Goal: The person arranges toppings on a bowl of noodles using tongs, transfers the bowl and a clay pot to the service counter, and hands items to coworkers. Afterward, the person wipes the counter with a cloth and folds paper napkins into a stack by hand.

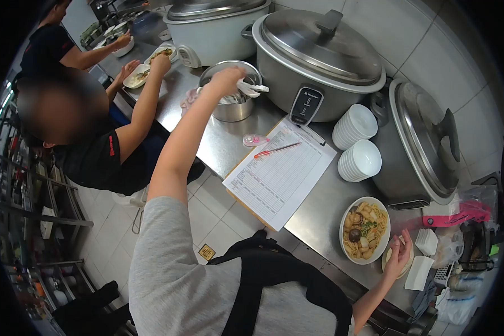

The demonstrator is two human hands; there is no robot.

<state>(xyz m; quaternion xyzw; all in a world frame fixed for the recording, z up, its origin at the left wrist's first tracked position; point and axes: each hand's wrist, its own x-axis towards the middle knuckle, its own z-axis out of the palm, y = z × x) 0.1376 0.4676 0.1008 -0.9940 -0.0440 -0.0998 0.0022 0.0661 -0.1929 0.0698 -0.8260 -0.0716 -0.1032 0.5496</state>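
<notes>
Two hands work apart. Left hand (228, 81) is over the round steel pot (233, 112), at a white utensil (252, 88); blur leaves its grip undetermined. Right hand (399, 252), fingers loosely extended, is at a plate (407, 267) beside the oval noodle bowl (350, 257). Glossy cups (355, 123) stand nested, presumably saving space.

Markings and Lettering: None Legible

Clipboard sheet (280, 185): printed table, rows and columns of type too small to read. Grey cooker (319, 61), control panel (307, 105): pale line of lettering, unreadable. Nearer black sleeve (113, 150): red lettering, blurred. Farther black sleeve (60, 47): red mark, likewise. Pink strip (459, 215): dark round emblem, possibly a logo, too indistinct to say.
</notes>
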